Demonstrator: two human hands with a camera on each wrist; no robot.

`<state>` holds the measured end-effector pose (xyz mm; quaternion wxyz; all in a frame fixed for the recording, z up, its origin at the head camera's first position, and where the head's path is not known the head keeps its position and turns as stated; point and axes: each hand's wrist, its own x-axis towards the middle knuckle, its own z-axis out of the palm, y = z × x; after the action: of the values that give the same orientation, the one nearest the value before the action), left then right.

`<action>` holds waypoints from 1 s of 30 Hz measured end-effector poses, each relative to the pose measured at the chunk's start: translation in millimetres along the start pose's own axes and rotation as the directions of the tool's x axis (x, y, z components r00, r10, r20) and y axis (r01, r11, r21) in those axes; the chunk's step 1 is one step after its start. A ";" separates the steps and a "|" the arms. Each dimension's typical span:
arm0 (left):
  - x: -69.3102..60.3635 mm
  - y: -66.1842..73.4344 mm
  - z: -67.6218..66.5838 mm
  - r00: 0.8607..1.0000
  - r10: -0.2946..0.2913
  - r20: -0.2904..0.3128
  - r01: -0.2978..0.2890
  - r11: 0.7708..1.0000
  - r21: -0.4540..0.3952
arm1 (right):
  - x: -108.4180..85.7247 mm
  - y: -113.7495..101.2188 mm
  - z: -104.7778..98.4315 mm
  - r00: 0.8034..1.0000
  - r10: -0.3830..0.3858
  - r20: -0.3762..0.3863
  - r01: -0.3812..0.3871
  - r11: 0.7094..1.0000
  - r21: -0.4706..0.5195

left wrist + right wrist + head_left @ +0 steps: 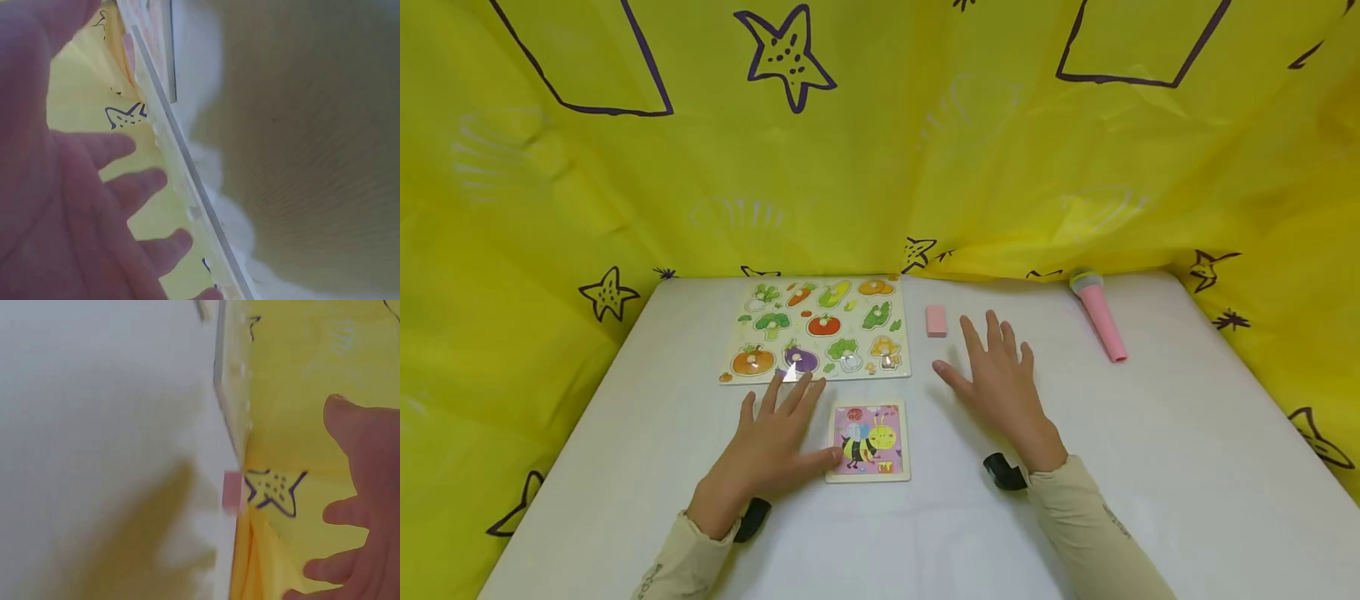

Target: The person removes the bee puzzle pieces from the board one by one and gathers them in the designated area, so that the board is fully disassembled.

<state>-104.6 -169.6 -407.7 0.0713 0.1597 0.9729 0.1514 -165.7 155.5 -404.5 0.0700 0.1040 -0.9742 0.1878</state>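
Note:
My left hand (772, 444) has its fingers spread, the fingertips by the near edge of a vegetable peg puzzle board (857, 373). Its thumb lies over the left edge of a small square bee jigsaw puzzle (880, 437); whether it touches cannot be made out. In the left wrist view the palm (75, 219) holds nothing. To the right, my right hand (1003, 387) is held with spread fingers above the white table, holding nothing. Just beyond its thumb and index finger lies a pink block (936, 321), also visible in the right wrist view as a pink patch (232, 489).
A toy microphone with a pink handle (1103, 318) lies at the back right of the white table (940, 542). Yellow sheeting (865, 150) with drawn stars hangs behind the table and along both sides. Each wrist carries a black camera mount (1004, 472).

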 end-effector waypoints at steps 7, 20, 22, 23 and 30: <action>-2.1 2.6 -0.5 0.997 0.033 0.066 -0.033 0.999 -0.004 | 6.1 -34.2 7.4 0.990 -0.139 0.024 0.136 0.984 0.116; 3.3 1.1 4.8 0.997 0.031 0.077 -0.033 0.999 0.026 | 6.5 -93.6 29.7 0.927 -0.300 0.224 0.253 0.943 0.217; 3.0 1.5 5.4 0.997 0.033 0.075 -0.035 0.999 0.025 | 5.4 -99.9 33.4 0.914 -0.321 0.250 0.263 0.935 0.236; 2.7 1.7 5.9 0.997 0.033 0.075 -0.035 0.999 0.024 | 4.5 -102.4 35.1 0.907 -0.330 0.262 0.268 0.932 0.244; -1.0 0.8 9.1 0.998 0.035 0.059 -0.037 0.999 0.024 | -0.3 -109.9 49.8 0.884 -0.390 0.256 0.326 0.909 0.260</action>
<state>-101.7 -166.7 -415.9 0.0950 0.1825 0.9692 0.1355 -145.1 36.9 -411.8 -0.0572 0.3173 -0.9116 0.2550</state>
